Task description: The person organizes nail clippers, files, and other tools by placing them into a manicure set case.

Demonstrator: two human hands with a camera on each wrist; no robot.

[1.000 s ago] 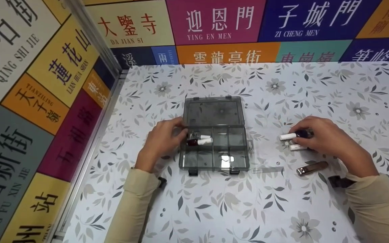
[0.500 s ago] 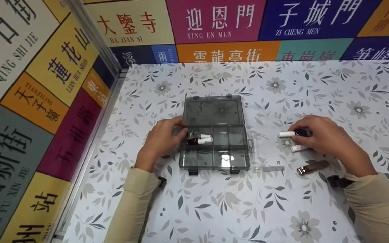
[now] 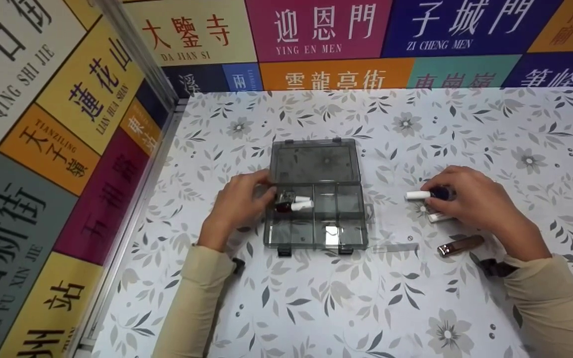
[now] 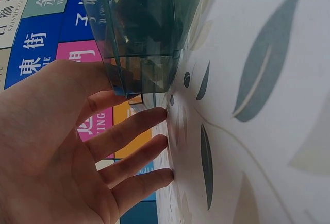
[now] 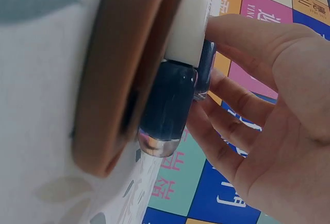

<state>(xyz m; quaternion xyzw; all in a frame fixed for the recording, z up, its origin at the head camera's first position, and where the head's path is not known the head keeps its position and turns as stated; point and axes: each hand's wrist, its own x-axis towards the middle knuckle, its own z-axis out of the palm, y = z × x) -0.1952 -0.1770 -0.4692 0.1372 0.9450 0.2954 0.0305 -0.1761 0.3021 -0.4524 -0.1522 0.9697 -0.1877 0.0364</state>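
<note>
A smoky clear compartment box (image 3: 339,203) lies with its lid (image 3: 316,161) folded back. My left hand (image 3: 237,201) grips its left edge by thumb and forefinger, other fingers spread toward the table in the left wrist view. Two nail polish bottles with white caps, one dark red (image 3: 284,207), lie in its upper left compartment. My right hand (image 3: 470,199) pinches a dark blue nail polish bottle (image 3: 440,193) between thumb and fingers, its white cap pointing left. Beneath that hand lies another white-capped nail polish bottle (image 5: 167,98), dark blue in the right wrist view.
Brown-and-silver nail clippers (image 3: 460,246) lie on the flowered tablecloth (image 3: 346,308), nearer me than the right hand. A clear flat strip (image 3: 396,247) lies between the box and the clippers. Printed panels (image 3: 316,30) stand behind and along the left side.
My right hand has shifted slightly left and away from me with the blue bottle, drawing it away from the other bottle. The left hand stays at the box.
</note>
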